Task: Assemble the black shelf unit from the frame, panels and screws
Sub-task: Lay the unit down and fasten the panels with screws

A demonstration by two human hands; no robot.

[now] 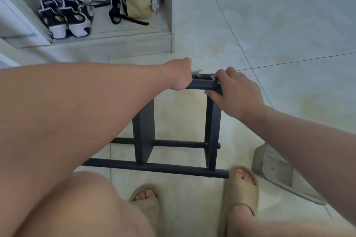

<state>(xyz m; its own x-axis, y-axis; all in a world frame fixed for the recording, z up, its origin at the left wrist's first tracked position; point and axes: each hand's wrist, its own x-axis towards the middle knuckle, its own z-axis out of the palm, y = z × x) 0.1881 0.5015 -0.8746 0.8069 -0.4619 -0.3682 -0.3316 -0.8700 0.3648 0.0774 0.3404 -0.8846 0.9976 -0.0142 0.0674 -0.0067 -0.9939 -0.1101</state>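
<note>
On a pale tiled floor point(269, 40), the black shelf frame point(211, 121) stands at the frame's center. Left hand point(178, 76) and right hand point(235, 92) both grasp its top bar point(202, 83).

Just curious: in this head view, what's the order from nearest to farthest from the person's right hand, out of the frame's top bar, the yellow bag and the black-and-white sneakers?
1. The top bar: gripped by the right hand itself.
2. The yellow bag: ahead and to the left, in the nook.
3. The sneakers: farther left in the same nook.
</note>
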